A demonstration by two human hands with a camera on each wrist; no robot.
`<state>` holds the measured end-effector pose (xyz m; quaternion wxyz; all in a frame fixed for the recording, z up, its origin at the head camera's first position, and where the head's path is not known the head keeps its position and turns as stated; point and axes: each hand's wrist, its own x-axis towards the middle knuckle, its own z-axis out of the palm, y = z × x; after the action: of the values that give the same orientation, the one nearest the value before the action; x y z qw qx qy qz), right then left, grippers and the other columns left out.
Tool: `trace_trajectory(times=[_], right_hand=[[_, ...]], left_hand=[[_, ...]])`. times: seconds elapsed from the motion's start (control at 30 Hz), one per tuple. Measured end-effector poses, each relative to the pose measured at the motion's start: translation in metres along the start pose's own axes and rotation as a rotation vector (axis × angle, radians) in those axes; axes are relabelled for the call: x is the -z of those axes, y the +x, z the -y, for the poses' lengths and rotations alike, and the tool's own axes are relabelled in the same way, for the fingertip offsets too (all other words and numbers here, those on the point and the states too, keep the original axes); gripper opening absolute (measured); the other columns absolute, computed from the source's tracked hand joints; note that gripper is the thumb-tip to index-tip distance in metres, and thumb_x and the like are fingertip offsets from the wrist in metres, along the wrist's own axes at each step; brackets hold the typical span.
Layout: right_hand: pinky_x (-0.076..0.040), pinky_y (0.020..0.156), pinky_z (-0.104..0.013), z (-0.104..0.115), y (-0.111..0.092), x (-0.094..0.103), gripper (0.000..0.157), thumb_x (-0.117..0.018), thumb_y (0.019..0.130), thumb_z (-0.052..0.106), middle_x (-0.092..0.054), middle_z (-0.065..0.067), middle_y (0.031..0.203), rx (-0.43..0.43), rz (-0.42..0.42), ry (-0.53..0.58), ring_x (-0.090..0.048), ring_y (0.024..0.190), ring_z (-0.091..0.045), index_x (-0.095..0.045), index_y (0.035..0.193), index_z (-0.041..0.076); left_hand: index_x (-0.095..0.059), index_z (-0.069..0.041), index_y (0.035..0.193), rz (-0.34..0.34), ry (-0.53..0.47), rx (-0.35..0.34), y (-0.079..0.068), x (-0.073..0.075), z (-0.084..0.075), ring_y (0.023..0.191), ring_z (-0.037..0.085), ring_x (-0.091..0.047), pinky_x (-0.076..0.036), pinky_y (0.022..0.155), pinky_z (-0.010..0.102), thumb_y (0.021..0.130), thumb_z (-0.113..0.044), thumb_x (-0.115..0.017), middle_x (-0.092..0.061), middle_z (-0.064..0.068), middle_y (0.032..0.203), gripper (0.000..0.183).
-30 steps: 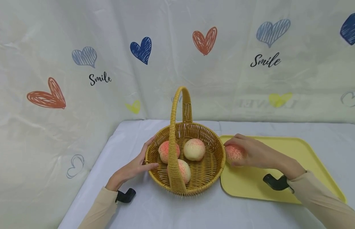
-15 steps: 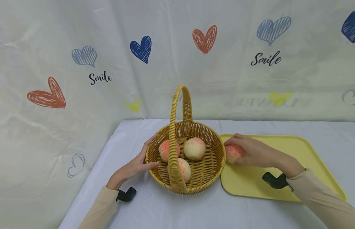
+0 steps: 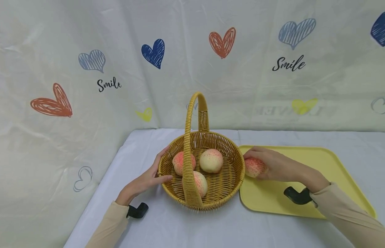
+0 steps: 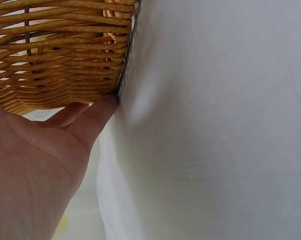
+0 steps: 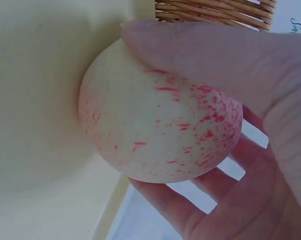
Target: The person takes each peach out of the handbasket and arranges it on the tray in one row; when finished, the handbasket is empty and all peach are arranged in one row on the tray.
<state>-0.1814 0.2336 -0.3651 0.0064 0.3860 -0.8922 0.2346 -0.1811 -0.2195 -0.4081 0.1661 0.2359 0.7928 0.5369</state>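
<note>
My left hand (image 3: 145,181) holds the left side of a round wicker basket (image 3: 224,181), thumb over the rim and other fingers along the outer wall. In the left wrist view, fingertips of that hand (image 4: 45,155) reach low on the weave, close to the cloth. Inside the basket lie a pale peach (image 3: 211,161), a redder peach (image 3: 178,163) and a front peach (image 3: 201,184); the handle partly covers the last two. My right hand (image 3: 277,165) grips another peach (image 3: 254,167) at the tray's left end, thumb on one side and fingers curled round the other.
A yellow tray (image 3: 325,162) lies right of the basket, its left edge close to the basket rim. The tall basket handle (image 3: 187,148) arches over the middle. White cloth (image 3: 220,230) covers the table, and a heart-printed curtain (image 3: 242,79) hangs behind.
The right hand's fingers have shifted very slightly around the peach. The left hand, the basket and the peaches in it stay in place.
</note>
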Motion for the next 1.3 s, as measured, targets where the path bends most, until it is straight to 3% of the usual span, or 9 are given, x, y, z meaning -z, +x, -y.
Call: trace_trajectory(times=[0.23,0.47,0.63,0.8,1.07,1.3], right_hand=[[-0.055,0.095,-0.045,0.001,0.001,0.006,0.061,-0.092,0.076,0.007,-0.062,0.001,0.127,0.012,0.030,0.043,-0.062,0.114,-0.022,-0.067,0.130,0.016],[-0.056,0.085,-0.047,0.008,0.006,0.034,0.060,-0.090,0.080,0.008,-0.061,-0.005,0.131,-0.048,0.049,0.045,-0.062,0.113,-0.026,-0.065,0.135,0.013],[-0.055,0.089,-0.049,0.024,0.022,0.054,0.058,-0.088,0.083,0.006,-0.060,0.000,0.134,-0.031,0.035,0.017,-0.060,0.119,-0.025,-0.065,0.134,0.018],[-0.052,0.097,-0.053,0.046,0.045,0.061,0.055,-0.088,0.085,0.011,-0.060,-0.001,0.134,0.030,0.045,0.012,-0.059,0.124,-0.027,-0.065,0.134,0.018],[-0.051,0.098,-0.051,0.063,0.085,0.042,0.047,-0.084,0.090,0.013,-0.059,-0.006,0.131,0.132,0.099,0.023,-0.060,0.122,-0.030,-0.065,0.133,0.013],[-0.047,0.103,-0.051,0.058,0.113,0.018,0.043,-0.078,0.097,0.018,-0.055,-0.011,0.137,0.073,0.297,0.135,-0.054,0.123,-0.028,-0.063,0.136,0.009]], left_hand=[[0.002,-0.037,0.167,0.003,0.000,-0.008,0.000,0.000,0.000,0.158,0.039,-0.008,-0.018,0.119,0.064,0.098,-0.031,-0.068,0.005,0.005,0.175,0.099],[0.002,-0.037,0.167,-0.001,-0.007,0.006,-0.001,0.001,-0.002,0.158,0.036,-0.007,-0.015,0.120,0.063,0.098,-0.032,-0.069,0.004,0.005,0.175,0.099],[0.001,-0.037,0.167,-0.006,-0.006,0.007,-0.002,0.002,-0.003,0.158,0.035,-0.006,-0.014,0.120,0.063,0.098,-0.032,-0.069,0.003,0.004,0.175,0.099],[0.001,-0.037,0.167,-0.008,0.000,0.007,-0.002,0.002,-0.002,0.159,0.036,-0.005,-0.014,0.120,0.065,0.098,-0.032,-0.069,0.005,0.004,0.175,0.099],[0.001,-0.040,0.167,-0.004,0.000,0.018,0.000,0.003,0.000,0.158,0.037,-0.009,-0.017,0.121,0.064,0.098,-0.033,-0.069,0.003,0.004,0.175,0.098],[0.001,-0.037,0.167,0.002,-0.010,0.006,0.001,0.001,-0.002,0.158,0.038,-0.010,-0.018,0.120,0.063,0.097,-0.032,-0.069,0.004,0.005,0.175,0.099]])
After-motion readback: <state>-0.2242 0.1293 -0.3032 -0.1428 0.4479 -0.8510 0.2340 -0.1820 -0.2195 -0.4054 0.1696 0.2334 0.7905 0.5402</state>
